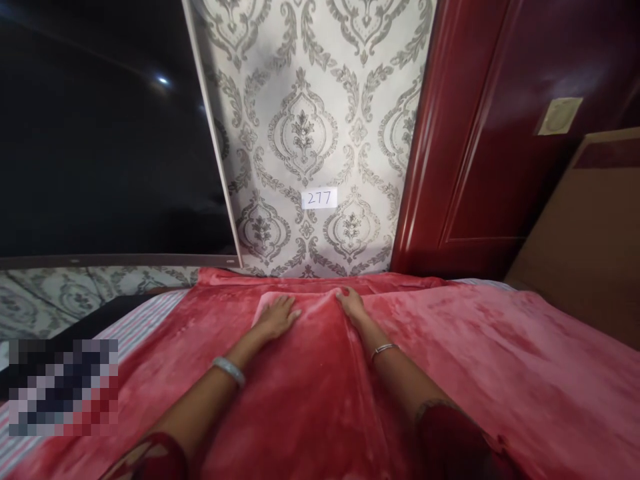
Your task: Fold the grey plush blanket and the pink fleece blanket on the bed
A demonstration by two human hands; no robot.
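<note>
A red plush blanket (300,380) lies spread before me, with one layer folded over another near its far edge. My left hand (277,317) rests flat on the folded layer, fingers stretched out and apart, with a pale bangle on that wrist. To its right, my right hand (351,303) pinches the far edge of the same layer, where the fabric rises in a small ridge. A thin metal bracelet circles the right wrist. Wrinkles run from the right hand toward me.
A striped sheet (145,317) shows under the blanket at the left. A large television (110,147) stands at the back left, beside patterned wallpaper (305,133) bearing a paper label (319,198) marked 277. Dark red door panels (480,133) and a cardboard box (590,233) are at the right.
</note>
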